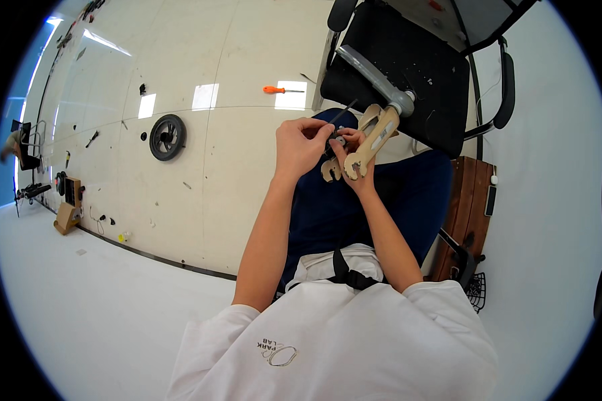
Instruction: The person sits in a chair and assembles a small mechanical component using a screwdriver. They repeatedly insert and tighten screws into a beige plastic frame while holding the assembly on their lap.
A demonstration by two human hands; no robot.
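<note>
My left hand [303,146] is closed in a pinch at the fingertips, on a thin dark rod [344,113] that slants up and to the right. Close beside it, my right hand [358,159] has its fingers curled around a small dark part with a round metal piece [341,141], partly hidden by the fingers. Against that hand lies a beige two-legged wheel fork [380,137] with chipped, notched ends pointing toward me. Its grey tube [374,75] reaches away over the seat of a black chair. The fork is above my lap, in dark blue trousers.
The black chair [408,73] stands in front. On the tiled floor lie an orange-handled screwdriver [274,89], a small black-tyred wheel [167,137] and scattered small parts. A cardboard box [66,218] sits by the left wall; a brown wooden box [471,207] stands at right.
</note>
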